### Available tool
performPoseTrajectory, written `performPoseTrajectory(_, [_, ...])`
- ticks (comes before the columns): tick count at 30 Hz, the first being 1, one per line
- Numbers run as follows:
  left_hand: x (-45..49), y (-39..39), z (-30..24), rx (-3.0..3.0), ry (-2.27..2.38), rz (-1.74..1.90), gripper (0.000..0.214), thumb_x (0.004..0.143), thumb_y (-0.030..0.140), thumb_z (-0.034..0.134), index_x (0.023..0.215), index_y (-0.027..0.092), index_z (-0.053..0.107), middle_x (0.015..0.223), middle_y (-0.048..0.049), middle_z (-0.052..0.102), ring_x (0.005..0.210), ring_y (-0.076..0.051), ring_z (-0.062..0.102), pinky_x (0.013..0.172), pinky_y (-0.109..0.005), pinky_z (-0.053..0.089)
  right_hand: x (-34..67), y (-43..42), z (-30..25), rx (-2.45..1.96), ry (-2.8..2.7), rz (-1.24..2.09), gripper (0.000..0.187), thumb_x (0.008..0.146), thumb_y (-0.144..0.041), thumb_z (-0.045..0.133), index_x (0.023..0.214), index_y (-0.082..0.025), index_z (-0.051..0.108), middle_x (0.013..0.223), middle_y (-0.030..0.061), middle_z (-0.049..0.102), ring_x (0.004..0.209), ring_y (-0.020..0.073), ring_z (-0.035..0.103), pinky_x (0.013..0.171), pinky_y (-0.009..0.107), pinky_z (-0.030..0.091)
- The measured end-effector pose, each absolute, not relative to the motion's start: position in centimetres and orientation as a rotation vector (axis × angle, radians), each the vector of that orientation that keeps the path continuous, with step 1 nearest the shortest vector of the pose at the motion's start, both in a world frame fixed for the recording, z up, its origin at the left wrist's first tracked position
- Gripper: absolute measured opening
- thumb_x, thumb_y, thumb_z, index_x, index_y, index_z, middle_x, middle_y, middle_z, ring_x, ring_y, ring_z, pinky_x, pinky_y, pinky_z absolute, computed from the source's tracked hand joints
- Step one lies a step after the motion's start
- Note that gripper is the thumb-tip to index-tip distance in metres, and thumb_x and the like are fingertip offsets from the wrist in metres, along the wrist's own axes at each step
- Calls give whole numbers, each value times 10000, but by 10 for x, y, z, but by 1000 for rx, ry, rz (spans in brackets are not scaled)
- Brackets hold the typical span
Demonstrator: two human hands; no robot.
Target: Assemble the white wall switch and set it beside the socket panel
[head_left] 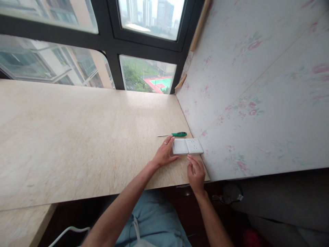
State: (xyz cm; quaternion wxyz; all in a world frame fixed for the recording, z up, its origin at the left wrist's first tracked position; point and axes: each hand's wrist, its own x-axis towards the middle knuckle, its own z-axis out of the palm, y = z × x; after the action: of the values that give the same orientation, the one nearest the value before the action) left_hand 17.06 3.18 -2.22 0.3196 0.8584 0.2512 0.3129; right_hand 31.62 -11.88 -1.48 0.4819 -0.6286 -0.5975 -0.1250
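A white light switch [180, 146] and a white wall socket [194, 146] lie side by side, face up, on the marble-look sill near the papered wall. My left hand [164, 153] wraps the switch's left end, fingers at its far edge and thumb along the near edge. Close to the seam between the two plates, my right hand [196, 171] has its fingers drawn together at the near edge. Whether anything small is pinched there cannot be made out. Just beyond the plates lies a screwdriver [179, 134] with a green handle, its shaft pointing left.
The broad beige sill [77, 137] runs left beneath dark-framed windows [151, 44]. Floral wallpaper [252, 96] covers the wall on the right, peeling beside the window frame. A white cable [69, 229] hangs at lower left, and a coiled cable [231, 195] lies below on the right.
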Motion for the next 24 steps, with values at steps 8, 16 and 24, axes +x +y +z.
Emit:
performPoseTrajectory(8, [107,37,-25,1952,781,1081,595,902,377,650,1440,204,462,1494,-164,520,1406,-285,491,1096,-495,499,245,-87,2,-1349,-1506,172,321,908,-75,493,908,-252,761,900,63,762,893,213,718,834,383,597])
performPoseTrajectory(16, [-13,52,-18,1561,1194,1276,218,868,312,613,1009,177,709,1006,-101,764,887,-223,734,824,-382,605,162,-23,-4,-1279,-1582,482,295,871,-98,460,839,-214,730,813,44,747,770,172,711,726,283,573])
performPoseTrajectory(24, [-49,35,-17,1365,1296,1359,258,890,327,559,1022,161,707,943,-95,777,802,-209,752,737,-344,618,134,11,-10,-1403,-1595,596,295,801,-139,441,807,-197,730,723,30,742,634,175,667,607,262,493])
